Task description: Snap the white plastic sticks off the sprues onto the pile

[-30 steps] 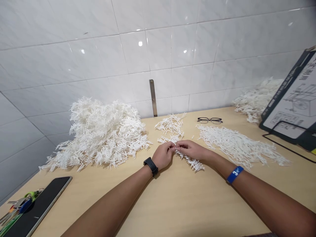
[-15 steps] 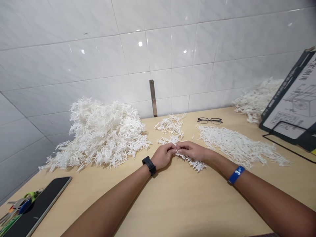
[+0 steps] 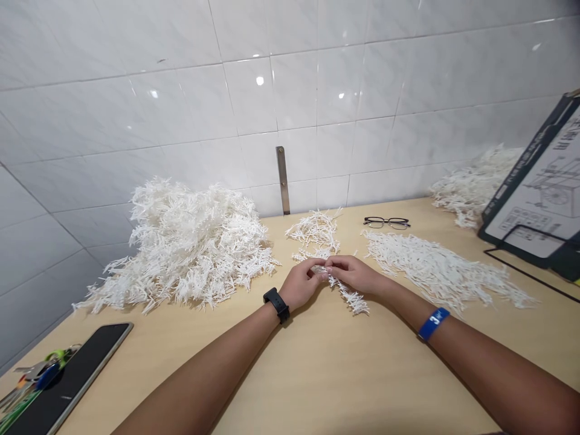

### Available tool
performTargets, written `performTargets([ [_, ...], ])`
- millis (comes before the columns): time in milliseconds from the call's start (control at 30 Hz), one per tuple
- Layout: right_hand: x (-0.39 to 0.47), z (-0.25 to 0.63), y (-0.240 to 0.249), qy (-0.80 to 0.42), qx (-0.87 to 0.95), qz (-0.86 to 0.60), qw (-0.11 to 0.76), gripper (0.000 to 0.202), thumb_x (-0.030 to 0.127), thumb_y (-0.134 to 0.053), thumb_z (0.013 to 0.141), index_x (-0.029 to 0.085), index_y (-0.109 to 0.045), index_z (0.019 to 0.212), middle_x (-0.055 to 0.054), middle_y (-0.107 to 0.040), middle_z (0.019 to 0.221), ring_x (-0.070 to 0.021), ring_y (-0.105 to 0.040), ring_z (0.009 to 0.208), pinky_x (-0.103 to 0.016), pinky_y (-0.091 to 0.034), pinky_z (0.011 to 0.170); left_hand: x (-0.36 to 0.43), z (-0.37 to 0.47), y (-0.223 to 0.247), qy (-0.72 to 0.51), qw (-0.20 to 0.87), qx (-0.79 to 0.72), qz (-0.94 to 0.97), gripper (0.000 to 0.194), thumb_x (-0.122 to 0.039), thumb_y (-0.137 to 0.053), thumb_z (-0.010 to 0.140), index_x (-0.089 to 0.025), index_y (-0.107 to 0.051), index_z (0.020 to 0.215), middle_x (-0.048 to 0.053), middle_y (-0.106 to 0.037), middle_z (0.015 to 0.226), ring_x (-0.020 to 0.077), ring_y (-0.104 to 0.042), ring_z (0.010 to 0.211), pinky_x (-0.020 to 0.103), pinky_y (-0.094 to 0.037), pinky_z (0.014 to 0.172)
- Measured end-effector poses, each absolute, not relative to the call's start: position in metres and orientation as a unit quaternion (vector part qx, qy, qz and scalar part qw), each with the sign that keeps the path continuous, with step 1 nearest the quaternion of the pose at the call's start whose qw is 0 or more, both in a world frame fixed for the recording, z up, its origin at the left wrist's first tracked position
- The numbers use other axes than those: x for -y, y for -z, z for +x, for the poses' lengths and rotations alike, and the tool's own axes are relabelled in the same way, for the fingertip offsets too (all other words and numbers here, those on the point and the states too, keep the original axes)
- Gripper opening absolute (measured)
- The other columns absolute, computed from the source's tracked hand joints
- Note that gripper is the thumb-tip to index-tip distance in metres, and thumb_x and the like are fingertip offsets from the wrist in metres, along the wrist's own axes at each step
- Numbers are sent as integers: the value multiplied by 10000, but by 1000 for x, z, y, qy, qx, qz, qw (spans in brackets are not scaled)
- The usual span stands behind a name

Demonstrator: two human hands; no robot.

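My left hand [image 3: 302, 283] and my right hand [image 3: 352, 273] meet at the middle of the table. Both are closed, thumbs and fingertips pinched together on a white branched plastic strand [image 3: 352, 297]. Its frilly end trails below my right hand onto the wood. The exact spot between the fingertips is partly hidden. Just behind the hands lie small loose white clumps [image 3: 313, 228]. A large heap of the same white strands [image 3: 194, 248] rises to the left. To the right, a flatter pile of thin white pieces [image 3: 439, 266] spreads across the table.
Eyeglasses [image 3: 386, 223] lie behind the flat pile. A phone [image 3: 77, 380] with keys [image 3: 43, 374] on it sits at the front left. On the right stands a printed box [image 3: 539, 193] beside a black wire frame [image 3: 530, 272], with another white heap [image 3: 473, 181] behind. A tiled wall closes the back.
My fingers have shifted slightly at the pinch, with my right fingers more curled. The strand's trailing end hangs a little steeper and farther left. The piles look the same.
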State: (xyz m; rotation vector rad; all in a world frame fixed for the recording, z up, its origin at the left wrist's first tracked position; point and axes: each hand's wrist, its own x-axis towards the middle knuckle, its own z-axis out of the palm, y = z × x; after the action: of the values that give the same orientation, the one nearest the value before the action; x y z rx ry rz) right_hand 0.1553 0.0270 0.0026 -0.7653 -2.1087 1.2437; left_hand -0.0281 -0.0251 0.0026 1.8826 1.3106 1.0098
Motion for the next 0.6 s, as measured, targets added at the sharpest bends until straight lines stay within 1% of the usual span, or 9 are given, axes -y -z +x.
performTargets([
  [100, -25, 154, -5, -442, 796, -304, 280, 342, 491, -532, 868, 164, -559, 770, 26, -457, 639, -105, -402, 589, -235, -310, 540, 24, -29, 0, -389, 308, -516, 698, 261, -382, -550, 860, -178, -655, 983, 37, -676, 915, 140, -546, 746, 257, -431, 709],
  [167, -24, 154, -7, -431, 797, -320, 279, 321, 469, -534, 862, 167, -551, 755, 30, -449, 626, -102, -397, 575, -233, -302, 528, 24, -28, -1, -390, 305, -521, 695, 256, -406, -545, 860, -164, -629, 865, 9, -621, 770, 128, -502, 697, 242, -394, 659],
  [233, -23, 153, -8, -424, 801, -326, 271, 294, 441, -533, 859, 168, -547, 748, 31, -452, 619, -101, -398, 566, -233, -300, 523, 26, -28, -3, -382, 307, -521, 699, 276, -422, -530, 864, -161, -584, 789, -16, -550, 692, 116, -454, 660, 235, -357, 626],
  [433, -25, 153, -7, -372, 837, -312, 252, 214, 314, -509, 843, 169, -522, 686, 35, -435, 616, -104, -388, 598, -238, -291, 557, 28, -28, -4, -352, 303, -508, 726, 327, -428, -466, 886, -167, -489, 691, -32, -439, 650, 112, -385, 644, 240, -293, 606],
  [600, -26, 153, -5, -349, 851, -300, 252, 198, 290, -470, 850, 169, -525, 705, 28, -464, 640, -116, -414, 631, -243, -309, 590, 25, -29, 1, -357, 307, -503, 725, 379, -443, -410, 905, -170, -408, 642, -33, -358, 625, 112, -345, 629, 248, -269, 596],
])
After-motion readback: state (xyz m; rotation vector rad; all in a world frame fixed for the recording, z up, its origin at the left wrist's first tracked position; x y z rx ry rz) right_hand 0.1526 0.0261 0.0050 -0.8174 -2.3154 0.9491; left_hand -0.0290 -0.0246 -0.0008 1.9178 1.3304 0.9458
